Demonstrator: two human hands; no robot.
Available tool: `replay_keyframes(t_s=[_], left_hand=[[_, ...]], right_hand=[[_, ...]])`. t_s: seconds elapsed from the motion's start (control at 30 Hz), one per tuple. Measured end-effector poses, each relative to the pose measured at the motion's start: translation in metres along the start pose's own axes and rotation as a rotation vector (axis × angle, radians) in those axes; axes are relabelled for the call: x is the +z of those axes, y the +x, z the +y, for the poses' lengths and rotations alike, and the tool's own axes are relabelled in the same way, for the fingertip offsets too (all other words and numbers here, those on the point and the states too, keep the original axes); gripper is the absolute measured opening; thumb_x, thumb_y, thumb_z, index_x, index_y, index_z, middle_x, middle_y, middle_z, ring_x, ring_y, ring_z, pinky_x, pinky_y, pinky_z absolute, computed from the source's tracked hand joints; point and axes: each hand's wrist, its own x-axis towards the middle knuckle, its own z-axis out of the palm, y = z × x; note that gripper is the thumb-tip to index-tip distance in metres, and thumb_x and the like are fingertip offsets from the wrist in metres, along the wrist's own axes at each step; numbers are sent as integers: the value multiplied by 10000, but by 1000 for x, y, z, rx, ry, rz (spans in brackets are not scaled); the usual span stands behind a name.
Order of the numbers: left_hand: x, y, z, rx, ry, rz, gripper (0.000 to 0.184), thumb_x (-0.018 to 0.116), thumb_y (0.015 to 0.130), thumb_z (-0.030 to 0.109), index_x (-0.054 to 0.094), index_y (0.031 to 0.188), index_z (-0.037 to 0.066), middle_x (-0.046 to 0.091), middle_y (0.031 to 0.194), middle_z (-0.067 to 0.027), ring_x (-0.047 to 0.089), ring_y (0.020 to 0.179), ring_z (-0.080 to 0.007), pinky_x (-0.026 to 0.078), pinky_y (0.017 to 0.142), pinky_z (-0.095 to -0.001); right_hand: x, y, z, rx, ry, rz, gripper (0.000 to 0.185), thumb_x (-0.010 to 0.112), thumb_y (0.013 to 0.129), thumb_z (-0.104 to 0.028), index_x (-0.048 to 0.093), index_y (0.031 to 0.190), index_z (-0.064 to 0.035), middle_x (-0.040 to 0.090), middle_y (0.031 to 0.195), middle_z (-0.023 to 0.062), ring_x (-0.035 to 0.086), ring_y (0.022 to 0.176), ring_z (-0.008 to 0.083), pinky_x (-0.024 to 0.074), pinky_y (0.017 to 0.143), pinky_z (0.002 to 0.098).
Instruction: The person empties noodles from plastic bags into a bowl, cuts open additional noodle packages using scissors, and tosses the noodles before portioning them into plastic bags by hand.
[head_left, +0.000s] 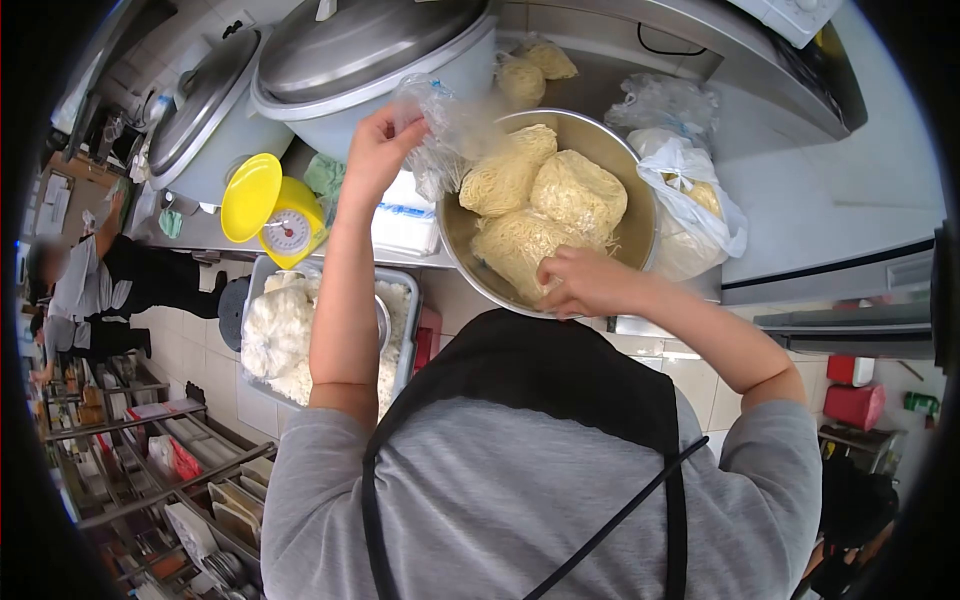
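Observation:
Raised at the left of the bowl, my left hand [385, 150] pinches a clear plastic bag [432, 135], which hangs crumpled and partly blurred. A large metal bowl [645, 215] holds several bundles of thin yellow noodles [578, 195]. At the bowl's near side, my right hand [590, 280] has its fingers curled in against the front bundle of noodles. Its fingertips are partly hidden. Some of the bundles look shiny, as if in clear plastic.
Large lidded pots [365, 50] stand behind to the left, beside a yellow scale [290, 230]. Below is a grey tub [412, 335] of white food. A tied white bag [690, 185] sits right of the bowl. Another person [90, 280] is at far left.

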Motion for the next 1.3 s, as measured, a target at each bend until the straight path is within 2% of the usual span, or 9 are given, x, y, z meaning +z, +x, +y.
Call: replay_keyframes(t_s=[0.2,0.27,0.57,0.63,0.73,0.93,1.0,1.17,1.3], left_hand=[[3,-6,4,-47,26,-17,145,609,783,117,620,861,-5,603,726,-11,515,674,-69,410,623,-218],[5,-5,4,-27,-11,-31,141,613,779,116,622,852,-4,596,713,-6,514,674,-68,410,620,-217],[21,-22,17,61,-241,-358,468,670,738,188,484,1144,49,613,898,-57,565,741,-148,450,688,-275],[26,-28,25,313,292,-545,421,660,730,187,521,1095,31,624,863,-107,594,760,-231,458,720,-330],[42,-23,-2,135,423,-468,314,630,735,164,573,999,4,623,816,-146,599,764,-273,454,735,-365],[46,3,12,10,193,-186,224,490,729,16,621,910,-9,634,813,-130,590,758,-140,453,685,-276],[57,5,26,53,-206,-187,263,452,721,-35,608,932,-14,629,873,-83,576,799,-138,450,697,-269],[94,12,24,-167,-506,-247,300,564,733,-33,539,1029,8,586,961,-59,556,853,-129,432,770,-268],[113,20,26,-72,-359,-395,333,607,742,12,542,1068,24,565,1067,-54,537,923,-147,411,836,-272]], right_hand=[[32,35,0,241,-29,53,36,609,678,-128,616,710,-114,506,733,7,471,741,210,417,649,322],[24,53,2,127,-63,419,41,575,673,-70,609,682,-92,516,700,38,475,729,220,415,633,332],[-52,91,15,239,50,862,105,543,697,-45,637,742,-42,561,711,82,492,757,259,419,683,352],[-66,93,18,227,10,906,102,544,703,-47,638,743,-44,565,717,83,490,748,259,416,680,351],[-89,93,16,248,18,985,98,555,724,-63,646,759,-52,571,729,81,494,746,251,413,673,348],[-101,75,19,312,222,986,157,591,761,-123,645,902,-78,591,887,83,546,856,238,445,703,306],[-93,66,22,282,149,951,194,602,760,-127,636,945,-84,590,941,89,557,891,238,454,716,295],[-81,48,21,275,136,1007,211,640,691,-25,644,897,-74,600,962,92,572,926,186,469,684,263],[-81,17,46,455,200,986,201,605,670,30,647,852,-47,616,909,87,590,836,165,473,646,259]])
